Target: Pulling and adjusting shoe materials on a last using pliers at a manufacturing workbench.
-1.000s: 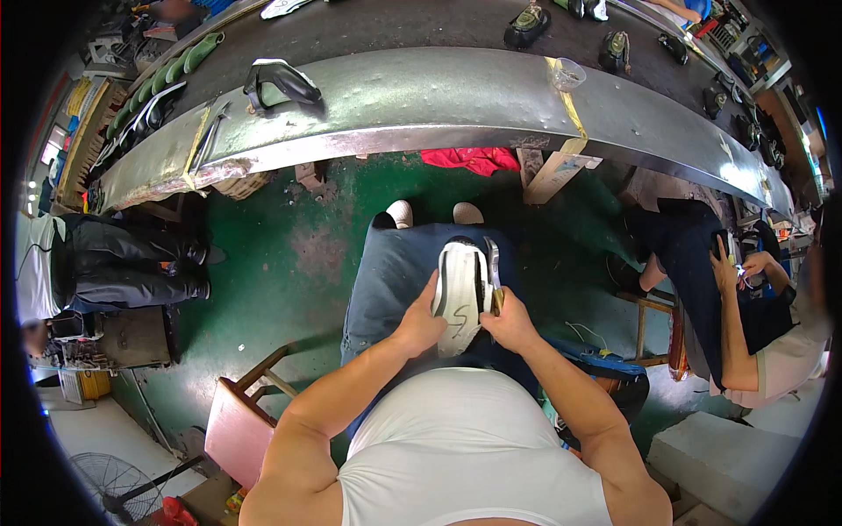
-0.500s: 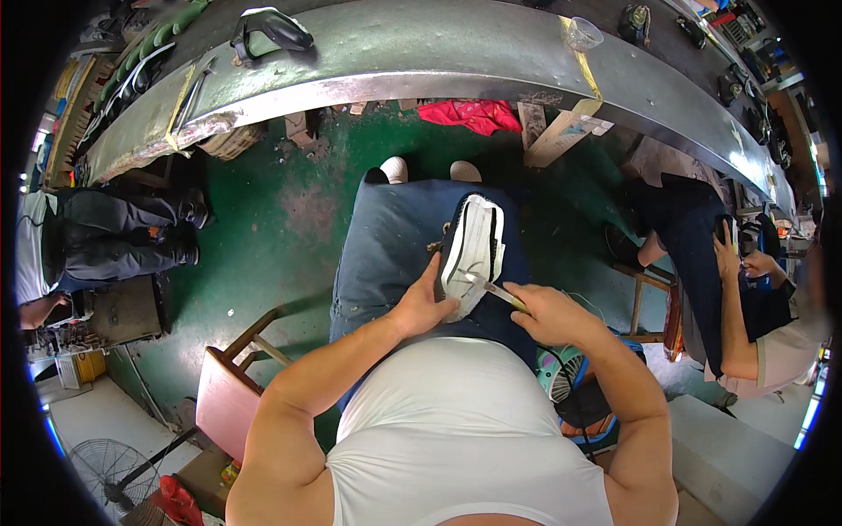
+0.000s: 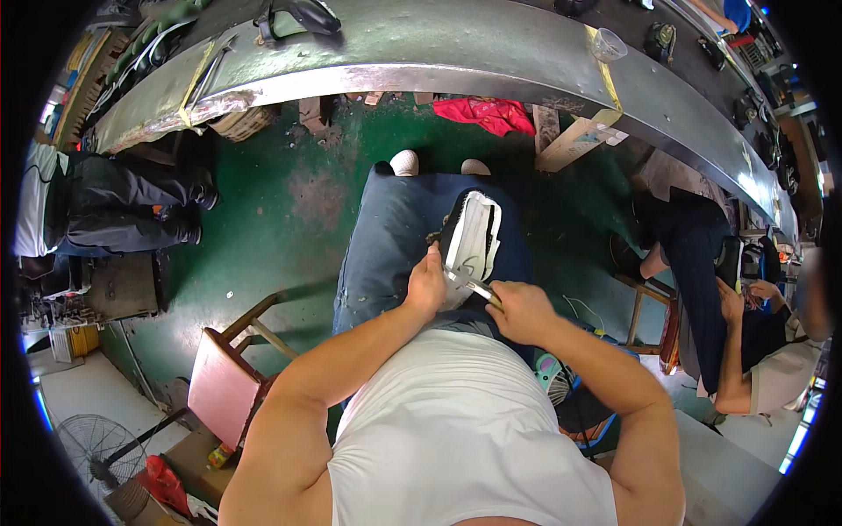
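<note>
Curving across the top of the view, a long grey metal worktop [image 3: 491,53] is seen, with a clear plastic cup [image 3: 607,44] and some dark shoes left on it. Below that, a worn green floor [image 3: 289,175] is spread out, and a red cloth [image 3: 478,112] is bunched up on it right by the worktop's edge. Off to the lower left, a wooden chair with a pinkish seat [image 3: 224,386] is parked, with a standing fan [image 3: 92,447] near it. On the right, another person is seated, shown only partly.

Smaller stuff now: a white shoe with black trim [image 3: 472,235] is propped sole-up on the lap, on dark blue trousers. It's gripped at its near end by the left hand [image 3: 427,285], fingers curled around its edge. The right hand [image 3: 517,311] is closed around a thin metal tool [image 3: 469,282], whose tip is laid against the shoe's near end, just beside the left thumb. What kind of tool it is can't really be told.
</note>
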{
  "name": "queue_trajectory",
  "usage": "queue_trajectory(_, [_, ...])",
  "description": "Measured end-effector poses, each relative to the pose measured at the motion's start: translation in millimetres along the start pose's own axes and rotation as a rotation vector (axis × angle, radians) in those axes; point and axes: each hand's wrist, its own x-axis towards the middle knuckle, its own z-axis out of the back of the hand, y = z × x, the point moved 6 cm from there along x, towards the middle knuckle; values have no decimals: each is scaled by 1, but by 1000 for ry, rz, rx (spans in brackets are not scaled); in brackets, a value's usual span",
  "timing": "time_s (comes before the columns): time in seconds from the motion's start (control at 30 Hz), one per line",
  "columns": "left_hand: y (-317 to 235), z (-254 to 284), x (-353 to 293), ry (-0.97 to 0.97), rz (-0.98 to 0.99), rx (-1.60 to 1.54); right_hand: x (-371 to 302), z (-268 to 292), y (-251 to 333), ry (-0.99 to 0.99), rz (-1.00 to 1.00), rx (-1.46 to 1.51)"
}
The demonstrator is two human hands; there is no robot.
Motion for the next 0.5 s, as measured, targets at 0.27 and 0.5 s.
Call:
queue_trajectory(0.27, [-33, -2, -11, -104, -382, 571, 9, 32, -8, -187, 44, -281])
queue_trajectory(0.5, [-42, -11, -11, -6, -572, 581, 15, 12, -35, -152, -6, -71])
